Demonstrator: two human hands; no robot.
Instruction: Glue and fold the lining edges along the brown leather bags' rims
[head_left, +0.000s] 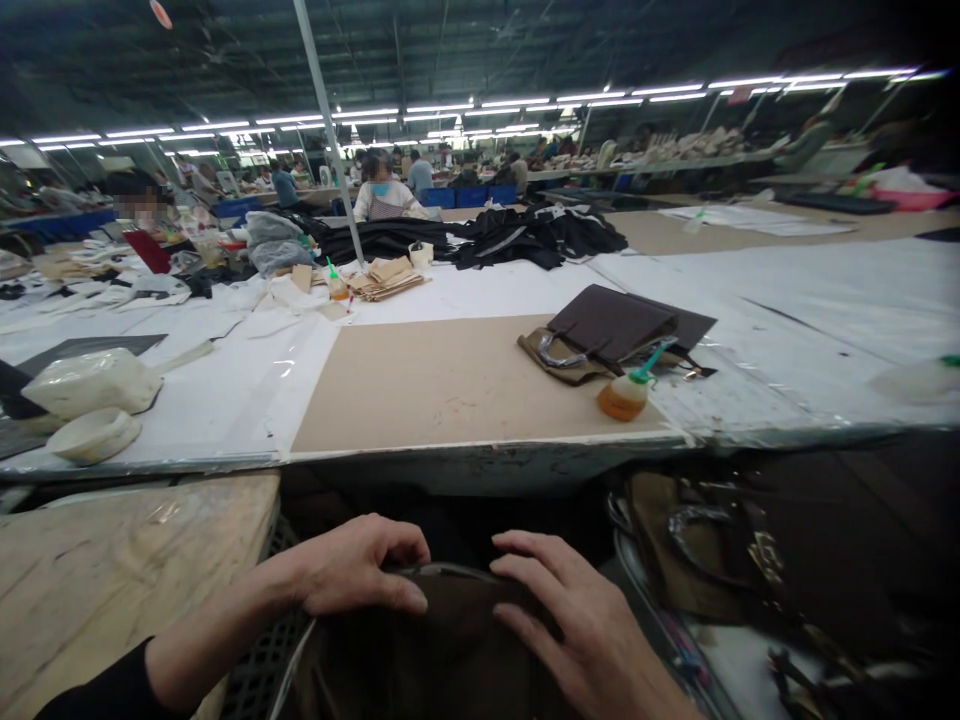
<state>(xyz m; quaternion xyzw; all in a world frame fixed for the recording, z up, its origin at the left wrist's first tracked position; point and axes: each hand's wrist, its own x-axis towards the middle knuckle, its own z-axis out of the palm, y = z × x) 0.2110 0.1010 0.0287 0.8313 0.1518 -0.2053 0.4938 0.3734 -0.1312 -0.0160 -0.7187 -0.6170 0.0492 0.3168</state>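
A dark brown bag piece (450,640) is in front of me at the bottom middle, its top edge upward and its lower part out of frame. My left hand (367,568) grips that edge at the left, the thumb on the near face and the fingers bent over behind. At the right end of the same edge is my right hand (574,610), with its fingers apart and the fingertips at the cloth. Whether those fingertips press on the edge is hard to tell. A thin pale strip (450,570) shows along the edge between the hands.
Ahead, a brown board (420,380) lies on the white worktable (810,330). A dark handbag (615,325) and an amber glue bottle (622,397) stand at its right. More brown bags (705,550) are at my right; a stained tabletop (127,570) is at my left. Co-workers sit beyond.
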